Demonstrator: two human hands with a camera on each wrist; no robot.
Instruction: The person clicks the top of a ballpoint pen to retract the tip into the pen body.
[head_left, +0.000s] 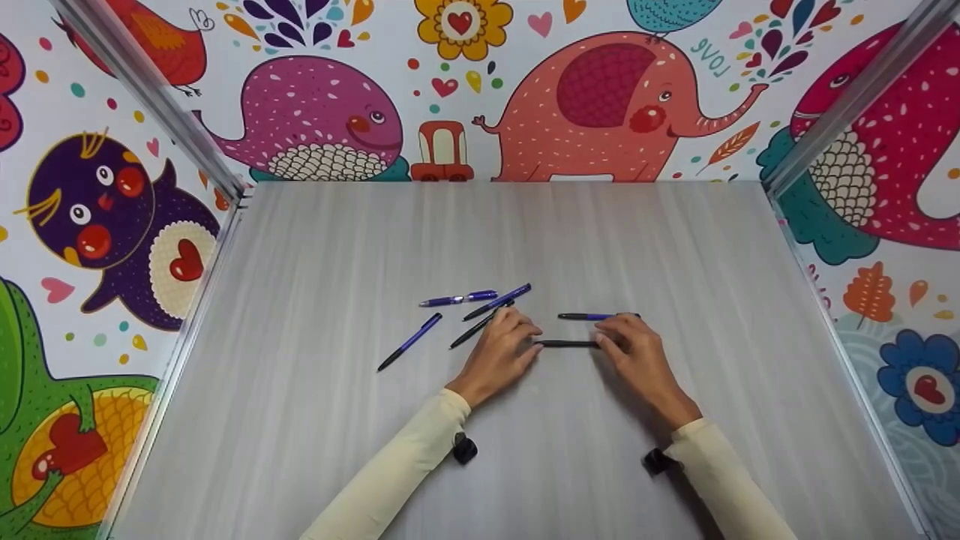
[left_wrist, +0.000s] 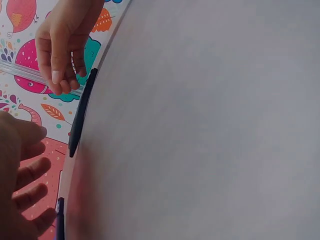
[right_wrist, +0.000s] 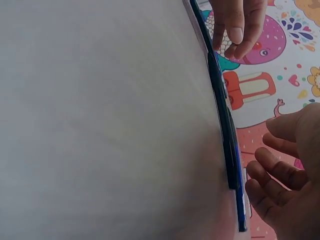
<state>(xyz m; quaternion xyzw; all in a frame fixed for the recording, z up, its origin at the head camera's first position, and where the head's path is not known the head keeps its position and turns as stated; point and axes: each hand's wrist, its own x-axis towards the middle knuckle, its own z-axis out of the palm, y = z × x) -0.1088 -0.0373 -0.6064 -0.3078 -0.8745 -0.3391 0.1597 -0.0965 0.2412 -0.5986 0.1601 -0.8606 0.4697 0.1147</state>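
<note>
A black pen [head_left: 568, 343] lies crosswise on the table between the two hands; it also shows in the left wrist view [left_wrist: 82, 114]. At its left end is the left hand [head_left: 501, 352], fingers apart and relaxed [left_wrist: 22, 175]. The right hand [head_left: 637, 356] is by its right end, fingers loosely spread [right_wrist: 285, 170]. Neither hand visibly grips the pen; contact at its ends cannot be told. Just behind it, a blue and black pen [head_left: 589, 316] is partly covered by the right fingers. Another black pen [head_left: 469, 334] runs partly under the left hand.
Behind and left of the left hand are a purple-blue pen [head_left: 457, 298], a slanted blue pen [head_left: 499, 301] and, farther left, another blue pen [head_left: 410, 342]. Metal rails edge the grey table [head_left: 300, 247], with printed cartoon panels [head_left: 322, 112] around it.
</note>
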